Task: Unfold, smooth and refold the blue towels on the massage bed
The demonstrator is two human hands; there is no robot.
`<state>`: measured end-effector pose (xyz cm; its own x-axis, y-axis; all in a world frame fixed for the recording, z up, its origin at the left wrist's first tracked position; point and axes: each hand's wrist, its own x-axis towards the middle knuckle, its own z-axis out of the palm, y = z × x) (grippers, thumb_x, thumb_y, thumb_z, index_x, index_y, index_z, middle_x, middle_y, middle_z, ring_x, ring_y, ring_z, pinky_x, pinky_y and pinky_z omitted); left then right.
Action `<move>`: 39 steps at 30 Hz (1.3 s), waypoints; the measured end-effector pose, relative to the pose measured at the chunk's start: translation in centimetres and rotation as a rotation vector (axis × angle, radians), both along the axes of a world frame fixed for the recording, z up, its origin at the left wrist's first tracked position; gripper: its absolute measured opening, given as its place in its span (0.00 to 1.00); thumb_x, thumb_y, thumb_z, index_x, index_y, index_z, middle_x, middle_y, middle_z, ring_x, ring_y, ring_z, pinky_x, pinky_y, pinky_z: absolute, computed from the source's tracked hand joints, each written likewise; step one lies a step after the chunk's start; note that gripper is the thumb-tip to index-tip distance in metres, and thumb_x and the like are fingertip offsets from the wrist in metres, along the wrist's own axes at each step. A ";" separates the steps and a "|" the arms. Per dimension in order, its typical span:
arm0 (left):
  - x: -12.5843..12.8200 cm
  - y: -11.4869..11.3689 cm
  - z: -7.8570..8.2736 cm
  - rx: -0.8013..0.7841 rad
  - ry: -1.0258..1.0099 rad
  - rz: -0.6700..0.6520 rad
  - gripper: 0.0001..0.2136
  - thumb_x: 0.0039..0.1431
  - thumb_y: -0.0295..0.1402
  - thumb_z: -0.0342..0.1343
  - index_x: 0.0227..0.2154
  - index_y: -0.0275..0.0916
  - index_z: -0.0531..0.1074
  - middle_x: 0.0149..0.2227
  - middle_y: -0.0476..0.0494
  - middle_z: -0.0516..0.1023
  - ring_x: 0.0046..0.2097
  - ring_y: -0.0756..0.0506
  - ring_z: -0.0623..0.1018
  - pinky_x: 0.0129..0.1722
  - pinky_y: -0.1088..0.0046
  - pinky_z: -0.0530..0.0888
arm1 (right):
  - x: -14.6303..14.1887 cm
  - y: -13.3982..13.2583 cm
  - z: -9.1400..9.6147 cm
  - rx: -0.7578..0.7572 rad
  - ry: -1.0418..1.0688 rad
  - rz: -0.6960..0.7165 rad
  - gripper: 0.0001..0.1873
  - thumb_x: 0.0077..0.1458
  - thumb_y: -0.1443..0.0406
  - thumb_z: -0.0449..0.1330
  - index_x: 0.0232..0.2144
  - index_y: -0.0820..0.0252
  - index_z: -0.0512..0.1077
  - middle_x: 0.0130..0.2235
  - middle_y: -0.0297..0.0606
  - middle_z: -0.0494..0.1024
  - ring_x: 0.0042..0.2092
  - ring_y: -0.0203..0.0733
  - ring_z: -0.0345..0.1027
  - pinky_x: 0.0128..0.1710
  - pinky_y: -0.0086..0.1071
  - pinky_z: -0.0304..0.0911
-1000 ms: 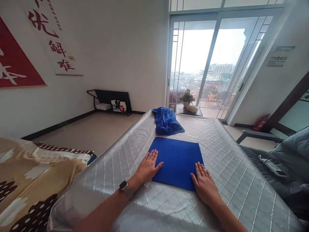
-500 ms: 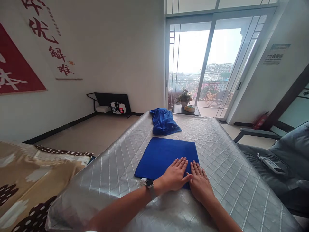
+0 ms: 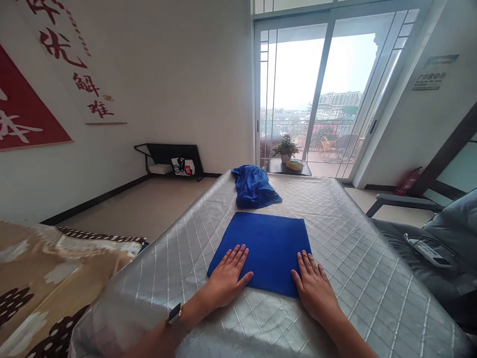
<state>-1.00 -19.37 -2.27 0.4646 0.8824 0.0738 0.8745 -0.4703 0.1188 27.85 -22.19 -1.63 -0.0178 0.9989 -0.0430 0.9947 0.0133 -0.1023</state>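
Note:
A flat, folded blue cloth (image 3: pixel 271 243) lies on a silver quilted cover (image 3: pixel 335 238). My left hand (image 3: pixel 227 278) rests palm down on its near left corner, fingers stretched out and thumb spread. On the near right corner my right hand (image 3: pixel 315 283) lies flat too, its fingers pointing away from me. Neither hand grips anything. Beyond the folded piece, a crumpled blue cloth (image 3: pixel 255 188) sits at the far left end of the cover. A watch (image 3: pixel 175 313) is on my left wrist.
To the left lies a brown patterned blanket (image 3: pixel 74 278). A dark grey chair (image 3: pixel 402 238) with a white power strip (image 3: pixel 428 251) on it stands at the right. Past the far end are a potted plant (image 3: pixel 286 148) on a small table and a sliding glass door (image 3: pixel 290 79).
My left hand has slid left across the folded cloth, from beside my right hand to the near left corner. My right hand has stayed at the right edge.

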 end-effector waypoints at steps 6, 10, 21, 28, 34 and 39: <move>-2.3 -1.5 -1.0 0.067 -0.013 0.095 0.35 0.71 0.55 0.36 0.73 0.41 0.43 0.74 0.42 0.47 0.73 0.38 0.51 0.71 0.53 0.52 | -0.1 -0.1 0.1 -0.006 -0.066 0.011 0.35 0.69 0.55 0.39 0.72 0.66 0.47 0.73 0.41 0.41 0.74 0.47 0.34 0.72 0.48 0.37; -1.8 -1.6 -0.9 0.048 -0.032 0.107 0.35 0.71 0.56 0.36 0.72 0.39 0.45 0.73 0.40 0.48 0.73 0.38 0.51 0.71 0.53 0.53 | -0.3 -0.1 1.5 -0.059 -0.146 0.038 0.35 0.68 0.55 0.40 0.71 0.68 0.49 0.73 0.45 0.44 0.73 0.51 0.36 0.71 0.51 0.36; -1.9 -1.6 -1.0 0.090 -0.051 0.086 0.34 0.71 0.54 0.38 0.73 0.43 0.43 0.73 0.42 0.50 0.72 0.38 0.54 0.70 0.53 0.55 | -2.3 6.0 3.8 0.010 -0.171 -0.006 0.35 0.70 0.56 0.38 0.71 0.72 0.49 0.73 0.48 0.46 0.73 0.50 0.38 0.71 0.48 0.37; -2.0 -1.5 -1.5 0.114 -0.008 0.105 0.34 0.71 0.55 0.37 0.72 0.41 0.45 0.73 0.41 0.50 0.73 0.38 0.54 0.70 0.52 0.55 | -1.4 6.3 1.5 -0.007 -0.088 -0.057 0.36 0.71 0.54 0.36 0.72 0.70 0.46 0.74 0.45 0.43 0.74 0.49 0.34 0.72 0.47 0.34; -2.8 -0.9 -1.0 0.033 0.048 0.078 0.35 0.70 0.57 0.36 0.72 0.40 0.49 0.73 0.41 0.51 0.72 0.38 0.54 0.70 0.56 0.56 | -0.7 6.3 1.8 -0.031 -0.058 -0.070 0.36 0.71 0.55 0.36 0.72 0.71 0.44 0.74 0.45 0.42 0.74 0.48 0.34 0.72 0.46 0.34; -0.4 -0.2 1.4 -0.007 0.060 0.041 0.38 0.68 0.60 0.35 0.70 0.36 0.55 0.72 0.36 0.52 0.72 0.36 0.56 0.69 0.55 0.58 | -0.8 6.4 1.5 -0.014 -0.022 -0.075 0.36 0.70 0.55 0.37 0.72 0.71 0.44 0.74 0.45 0.42 0.74 0.48 0.33 0.72 0.46 0.34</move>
